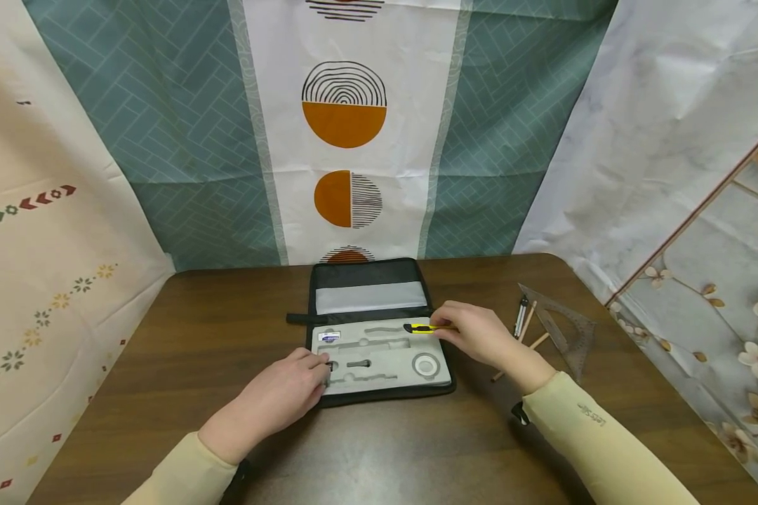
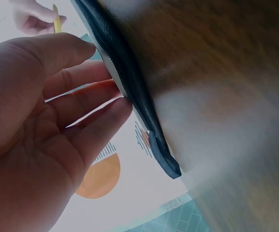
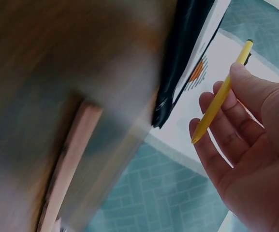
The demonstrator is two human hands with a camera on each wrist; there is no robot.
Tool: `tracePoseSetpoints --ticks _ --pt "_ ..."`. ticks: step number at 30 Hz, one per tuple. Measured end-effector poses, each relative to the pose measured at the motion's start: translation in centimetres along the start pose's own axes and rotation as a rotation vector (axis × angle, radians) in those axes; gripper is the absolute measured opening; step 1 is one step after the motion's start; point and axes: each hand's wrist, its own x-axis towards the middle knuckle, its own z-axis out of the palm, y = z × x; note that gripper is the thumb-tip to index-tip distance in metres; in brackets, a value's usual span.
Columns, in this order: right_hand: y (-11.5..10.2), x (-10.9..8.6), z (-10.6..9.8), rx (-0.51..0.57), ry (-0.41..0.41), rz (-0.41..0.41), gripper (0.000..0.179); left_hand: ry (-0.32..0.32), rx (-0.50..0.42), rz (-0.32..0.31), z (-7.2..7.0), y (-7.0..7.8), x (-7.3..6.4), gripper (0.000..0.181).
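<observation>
A black zip case [image 1: 369, 275] lies unfolded on the wooden table, and its near half holds a light grey moulded tray [image 1: 385, 356]. My right hand [image 1: 470, 332] pinches a yellow utility knife [image 1: 422, 327] between thumb and fingers over the tray's far right part; the right wrist view shows the knife [image 3: 222, 96] tilted. My left hand [image 1: 290, 381] rests at the tray's left edge, its fingertips touching the rim with fingers relaxed. A small white and blue eraser [image 1: 330, 337] sits in the upper left recess. Further recesses include a long slot and a round one [image 1: 426, 365].
Right of the case lie a clear set square [image 1: 568, 330], dark pens [image 1: 521, 314] and several wooden sticks [image 1: 527, 324]. A black strap [image 1: 298, 318] sticks out from the case's left side. Patterned cloths hang behind the table and at both sides.
</observation>
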Motion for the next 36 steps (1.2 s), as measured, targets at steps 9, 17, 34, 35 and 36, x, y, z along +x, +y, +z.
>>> tracePoseSetpoints --ticks 9,17,34,35,36 --pt "-0.7 1.4 0.8 0.014 -0.013 0.004 0.014 -0.002 0.004 0.003 -0.1 0.0 0.1 0.016" --pt "-1.6 2.8 1.3 0.007 -0.063 0.028 0.013 -0.017 0.001 -0.010 -0.2 0.0 0.0 0.017" --pt "-2.8 5.0 2.1 0.032 -0.122 0.050 0.011 -0.024 0.003 -0.009 -0.3 0.1 0.2 0.017" --pt "-2.8 5.0 2.2 0.034 -0.126 0.053 0.011 -0.029 0.002 -0.013 -0.3 0.1 0.2 0.017" --pt "-2.9 5.1 2.3 0.038 -0.130 0.056 0.010 -0.032 -0.001 -0.016 -0.3 0.1 0.2 0.017"
